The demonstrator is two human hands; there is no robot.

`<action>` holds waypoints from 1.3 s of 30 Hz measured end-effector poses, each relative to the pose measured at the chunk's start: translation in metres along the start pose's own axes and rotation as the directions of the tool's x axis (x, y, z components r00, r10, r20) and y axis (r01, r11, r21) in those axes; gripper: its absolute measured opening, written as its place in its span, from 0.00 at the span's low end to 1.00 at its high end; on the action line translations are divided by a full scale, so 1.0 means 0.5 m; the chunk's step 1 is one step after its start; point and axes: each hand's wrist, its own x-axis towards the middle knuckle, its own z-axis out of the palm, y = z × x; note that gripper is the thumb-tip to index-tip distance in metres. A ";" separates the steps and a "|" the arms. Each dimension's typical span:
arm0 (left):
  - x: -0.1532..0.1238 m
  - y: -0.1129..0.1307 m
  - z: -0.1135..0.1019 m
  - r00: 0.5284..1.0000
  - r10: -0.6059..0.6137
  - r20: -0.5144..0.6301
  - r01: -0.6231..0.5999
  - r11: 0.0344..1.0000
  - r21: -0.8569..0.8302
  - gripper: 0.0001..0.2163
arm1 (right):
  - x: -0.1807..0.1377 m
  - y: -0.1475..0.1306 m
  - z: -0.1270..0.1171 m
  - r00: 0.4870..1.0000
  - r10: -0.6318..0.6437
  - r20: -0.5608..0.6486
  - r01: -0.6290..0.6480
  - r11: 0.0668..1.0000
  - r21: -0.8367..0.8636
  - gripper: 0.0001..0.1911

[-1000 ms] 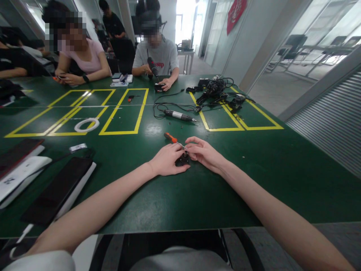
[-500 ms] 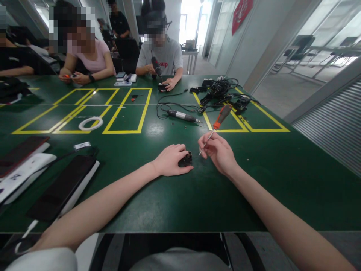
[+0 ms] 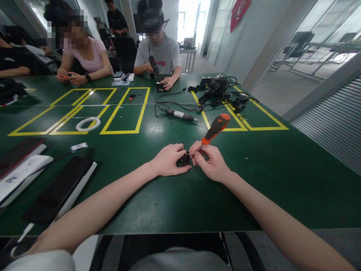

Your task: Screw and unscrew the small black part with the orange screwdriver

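While left hand [image 3: 169,161] clasps black part [image 3: 183,161], right hand [image 3: 211,165] closed round screwdriver [image 3: 216,128]; handle upward

Table: the green table [image 3: 254,180] fills my view from the near edge to the far end, with yellow tape rectangles [image 3: 124,109] marked across its far half.
Floor: a plain grey floor [image 3: 270,90] runs along my right, past the table's far right corner.
Right wall: a ribbed grey panel [image 3: 332,128] stands near me; farther on is a glass partition [image 3: 318,34] with dark chairs [image 3: 296,45] and desks behind it.
Far wall: a pale wall right of the corridor carries a red sign [image 3: 238,13].
Light: strong daylight pours from a bright opening [image 3: 187,17] at the far end and glares on the tabletop.
Far furniture: a small grey side table [image 3: 188,54] stands below that opening.
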 end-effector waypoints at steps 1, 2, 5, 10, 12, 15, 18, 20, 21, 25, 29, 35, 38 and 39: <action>0.000 0.000 0.000 1.000 0.001 -0.004 -0.001 1.000 -0.002 0.17 | 0.000 0.002 0.001 1.000 -0.011 0.005 0.011 0.999 -0.030 0.08; 0.000 0.000 0.001 1.000 0.002 -0.007 -0.002 1.000 -0.003 0.16 | -0.001 0.004 0.001 1.000 -0.020 0.007 0.020 0.998 -0.055 0.08; 0.000 -0.001 0.004 1.000 0.003 -0.012 -0.003 1.000 -0.003 0.16 | -0.001 0.004 0.000 0.999 -0.037 0.014 0.038 0.995 -0.092 0.07; 0.000 -0.002 0.007 1.000 0.005 -0.027 -0.005 1.000 0.006 0.16 | 0.002 -0.006 -0.007 0.997 -0.069 0.033 0.073 0.989 -0.127 0.08; 0.000 -0.002 0.006 1.000 0.009 -0.030 -0.009 1.000 0.006 0.16 | 0.002 -0.009 -0.009 0.995 -0.089 0.038 0.093 0.985 -0.147 0.08; 0.000 -0.001 0.003 1.000 0.011 -0.023 -0.011 1.000 0.003 0.16 | 0.002 -0.008 -0.011 0.995 -0.094 0.024 0.096 0.983 -0.153 0.09; 0.000 -0.001 0.003 1.000 0.010 -0.021 -0.009 1.000 0.006 0.17 | 0.002 -0.005 -0.009 0.995 -0.102 0.006 0.102 0.979 -0.176 0.09; 0.000 -0.001 0.005 1.000 0.010 -0.027 -0.010 1.000 0.006 0.17 | 0.002 -0.005 -0.007 0.992 -0.122 0.011 0.122 0.973 -0.196 0.08; 0.000 -0.001 0.007 0.999 0.010 -0.031 -0.010 1.000 0.005 0.16 | 0.002 -0.006 -0.006 0.991 -0.133 0.014 0.133 0.969 -0.206 0.08; -0.001 -0.003 0.009 0.999 0.017 -0.036 -0.017 1.000 -0.001 0.16 | 0.001 -0.010 -0.005 0.994 -0.111 0.002 0.109 0.968 -0.224 0.07; 0.000 -0.003 0.008 1.000 0.015 -0.023 -0.014 1.000 0.009 0.17 | 0.000 -0.009 -0.009 0.999 0.010 -0.052 -0.014 0.996 -0.090 0.07; -0.001 -0.003 0.005 1.000 -0.003 0.003 0.003 1.000 -0.021 0.17 | 0.006 -0.016 -0.009 0.995 0.030 -0.091 -0.028 0.999 0.015 0.10; -0.002 -0.004 0.007 1.000 0.003 0.001 -0.003 0.999 -0.049 0.15 | 0.009 -0.021 -0.007 0.993 0.095 -0.067 -0.088 0.991 0.099 0.13; -0.001 -0.005 0.007 1.000 0.003 0.001 -0.003 0.999 -0.051 0.16 | 0.010 -0.022 -0.007 0.989 0.130 -0.067 -0.121 0.985 0.123 0.13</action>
